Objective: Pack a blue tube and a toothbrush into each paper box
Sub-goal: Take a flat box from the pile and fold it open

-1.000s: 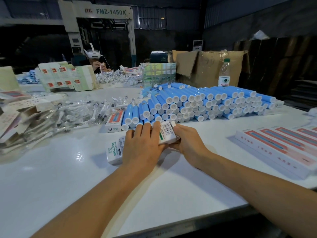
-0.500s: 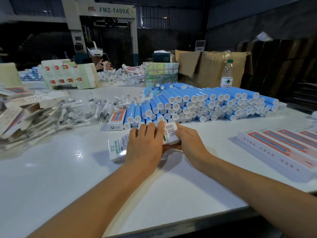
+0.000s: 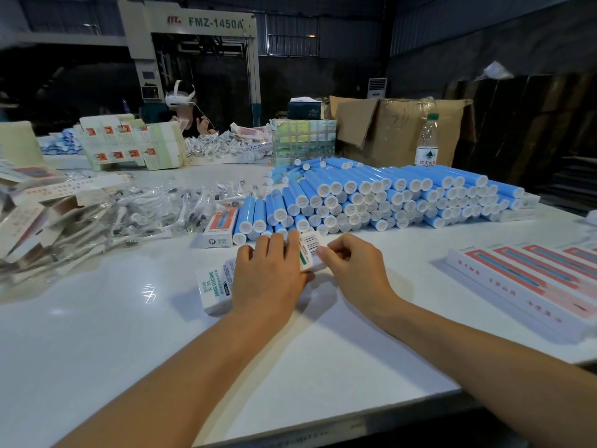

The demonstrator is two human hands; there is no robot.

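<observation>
A white paper box (image 3: pixel 214 286) with green print and a barcode lies on the white table (image 3: pixel 129 334) in front of me. My left hand (image 3: pixel 268 276) lies across its middle, fingers over the top and the thumb tip showing at its near side, gripping it. My right hand (image 3: pixel 350 270) has curled fingers pinching the box's right end by the barcode. Just behind is a big pile of blue tubes (image 3: pixel 371 198) with white caps. Bagged toothbrushes (image 3: pixel 155 211) are heaped to the left. What the box contains is hidden.
Another small box (image 3: pixel 219 229) lies beside the tubes. A row of closed red-and-white boxes (image 3: pixel 533 279) sits at right, flat unfolded boxes (image 3: pixel 26 221) at left. Behind stand a water bottle (image 3: pixel 427 140), a cardboard carton (image 3: pixel 387 130) and a person (image 3: pixel 185 108) with a headset.
My right hand has shifted from beneath the box's right end to pinching that end with curled fingertips. My left hand has stayed on the box.
</observation>
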